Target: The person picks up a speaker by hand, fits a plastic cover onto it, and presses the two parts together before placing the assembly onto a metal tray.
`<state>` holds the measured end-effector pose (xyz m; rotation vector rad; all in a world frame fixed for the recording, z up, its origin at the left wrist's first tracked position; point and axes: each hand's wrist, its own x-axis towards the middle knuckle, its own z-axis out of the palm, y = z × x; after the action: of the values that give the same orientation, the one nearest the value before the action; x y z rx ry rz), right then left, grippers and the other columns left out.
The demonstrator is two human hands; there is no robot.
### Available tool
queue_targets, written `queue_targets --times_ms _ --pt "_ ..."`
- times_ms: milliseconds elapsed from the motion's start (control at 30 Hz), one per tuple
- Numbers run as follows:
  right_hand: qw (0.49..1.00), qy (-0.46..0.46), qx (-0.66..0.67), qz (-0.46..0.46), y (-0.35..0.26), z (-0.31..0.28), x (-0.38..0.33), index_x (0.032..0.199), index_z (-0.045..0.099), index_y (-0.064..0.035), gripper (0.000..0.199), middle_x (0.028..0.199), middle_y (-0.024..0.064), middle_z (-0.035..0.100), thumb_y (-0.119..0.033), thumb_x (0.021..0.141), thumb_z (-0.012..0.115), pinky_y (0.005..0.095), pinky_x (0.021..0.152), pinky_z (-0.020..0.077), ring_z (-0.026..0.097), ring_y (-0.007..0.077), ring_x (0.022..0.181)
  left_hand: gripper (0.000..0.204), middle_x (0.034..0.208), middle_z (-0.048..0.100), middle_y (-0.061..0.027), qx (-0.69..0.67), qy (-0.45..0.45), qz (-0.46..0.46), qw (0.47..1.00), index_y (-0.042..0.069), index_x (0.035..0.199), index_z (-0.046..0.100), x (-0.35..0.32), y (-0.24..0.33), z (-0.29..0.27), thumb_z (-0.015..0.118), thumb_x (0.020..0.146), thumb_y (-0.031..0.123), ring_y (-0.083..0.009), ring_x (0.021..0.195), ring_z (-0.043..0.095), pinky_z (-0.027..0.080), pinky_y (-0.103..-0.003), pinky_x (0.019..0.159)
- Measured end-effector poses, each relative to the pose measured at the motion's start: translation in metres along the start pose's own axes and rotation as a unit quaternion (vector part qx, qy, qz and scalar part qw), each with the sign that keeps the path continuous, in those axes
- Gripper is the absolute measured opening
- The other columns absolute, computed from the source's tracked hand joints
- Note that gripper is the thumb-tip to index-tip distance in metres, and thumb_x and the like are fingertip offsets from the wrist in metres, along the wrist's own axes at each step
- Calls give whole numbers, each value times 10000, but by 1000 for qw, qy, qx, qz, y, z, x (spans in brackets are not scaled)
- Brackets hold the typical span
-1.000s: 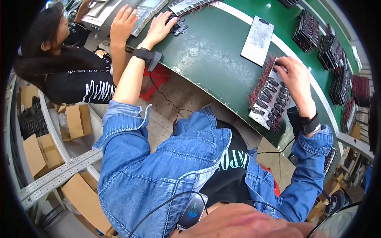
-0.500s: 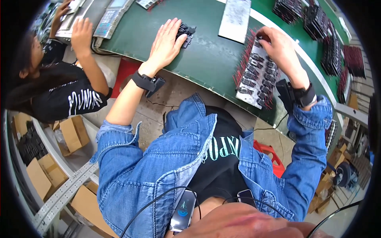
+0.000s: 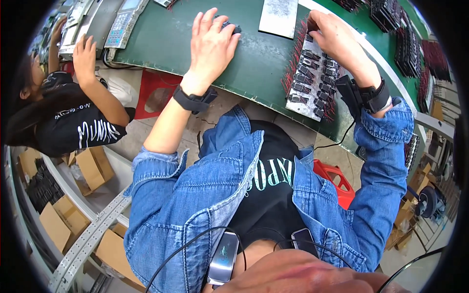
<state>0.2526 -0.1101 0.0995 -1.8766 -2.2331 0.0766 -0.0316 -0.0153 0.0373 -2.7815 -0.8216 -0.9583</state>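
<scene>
My left hand [image 3: 212,49] reaches over the green table with its fingers apart. Beneath and beside its fingertips is a small heap of black plastic parts [image 3: 236,29], partly hidden by the hand. At the far end of a metal plate [image 3: 296,107], my right hand [image 3: 336,41] has its thumb and fingers bent together around a small black part [image 3: 309,37]; the fingers hide most of it. Rows of small black parts [image 3: 301,88] sit on this plate, with red wires [image 3: 291,68] sticking out along its sides.
A pale flat plate [image 3: 278,17] lies between my hands, farther back. Stacks of wired black parts [image 3: 408,53] stand at the far right. At left are a keypad device [image 3: 122,27] and a co-worker [image 3: 73,107] with raised hands. A red stool [image 3: 334,183] is below the table.
The view has shifted, so the table sits higher in the picture. My left fingers, flat over the black parts before, are now more spread and bent. My right hand stays at the plate's far end.
</scene>
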Motion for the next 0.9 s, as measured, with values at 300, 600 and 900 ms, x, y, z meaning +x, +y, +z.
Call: queue_targets --times_ms 300,600,900 --pt "733 253 607 -172 -49 -36 -23 895 653 -22 132 865 162 618 -94 786 630 436 753 484 595 373 851 137 921 639 -51 -21 -17 52 998 85 947 683 -6 11 24 624 824 78 -234 994 594 403 -409 1032" --pt "769 208 557 237 -93 -68 -120 1073 633 12 171 1028 100 681 -42 911 633 278 834 497 644 161 918 219 830 643 -63 61 -82 120 987 85 1038 646 17 9 16 609 824 52 -239 860 610 473 -362 874" --pt "712 265 585 285 -102 -40 -146 1077 627 14 173 973 75 663 -30 910 640 262 804 491 647 147 831 234 883 705 -73 -277 -82 -151 945 51 1090 689 32 42 -5 595 876 40 -205 780 678 539 -304 762"
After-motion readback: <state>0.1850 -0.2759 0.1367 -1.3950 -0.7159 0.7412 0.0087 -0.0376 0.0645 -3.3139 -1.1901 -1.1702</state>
